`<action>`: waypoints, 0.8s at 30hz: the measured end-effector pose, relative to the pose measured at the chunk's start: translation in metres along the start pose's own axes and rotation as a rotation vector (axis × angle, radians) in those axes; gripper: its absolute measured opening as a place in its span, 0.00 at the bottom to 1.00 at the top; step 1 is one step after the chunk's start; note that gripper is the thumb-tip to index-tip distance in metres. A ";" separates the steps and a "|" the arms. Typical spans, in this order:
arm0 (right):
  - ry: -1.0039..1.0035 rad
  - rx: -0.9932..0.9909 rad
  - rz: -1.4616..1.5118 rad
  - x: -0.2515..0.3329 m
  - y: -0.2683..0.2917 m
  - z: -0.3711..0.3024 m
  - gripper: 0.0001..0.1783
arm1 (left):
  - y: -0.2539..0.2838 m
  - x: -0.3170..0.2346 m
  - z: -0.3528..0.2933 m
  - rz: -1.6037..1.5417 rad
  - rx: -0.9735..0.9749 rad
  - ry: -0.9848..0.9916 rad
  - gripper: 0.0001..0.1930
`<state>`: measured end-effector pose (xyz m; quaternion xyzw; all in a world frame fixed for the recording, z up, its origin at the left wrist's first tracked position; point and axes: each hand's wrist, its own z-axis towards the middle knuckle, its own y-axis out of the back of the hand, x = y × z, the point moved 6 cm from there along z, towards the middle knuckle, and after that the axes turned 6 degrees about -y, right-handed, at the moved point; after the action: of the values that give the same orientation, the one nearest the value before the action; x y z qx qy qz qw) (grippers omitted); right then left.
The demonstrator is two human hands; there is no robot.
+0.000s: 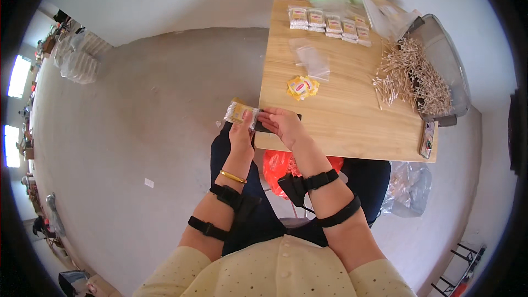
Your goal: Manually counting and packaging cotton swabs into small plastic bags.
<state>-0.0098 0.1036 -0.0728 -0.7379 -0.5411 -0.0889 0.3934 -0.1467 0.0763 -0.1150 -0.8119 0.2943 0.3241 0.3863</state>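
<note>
My left hand grips a small clear packet of cotton swabs with a yellow label, held just off the table's left edge. Close to the packet's right end is my right hand, its fingers stretched out toward it; whether they touch the plastic I cannot tell. Partly covered by this hand, a dark flat object sits at the table corner. On the table beyond lie a small pile of yellow cards and some clear empty bags.
Several filled swab packets stand in a row at the table's back. A grey clear bin at the right spills loose swabs. A phone-like object lies by the right edge. A red bag hangs below the front edge.
</note>
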 end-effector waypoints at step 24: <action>0.703 0.054 -0.421 0.057 -0.062 -0.150 0.08 | -0.056 -0.109 -0.117 -0.276 0.495 -0.050 0.14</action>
<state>0.0034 0.0499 0.0905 -0.5251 -0.5152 -0.4001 0.5466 -0.1379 0.0347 0.0491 -0.7171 0.2414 0.2064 0.6204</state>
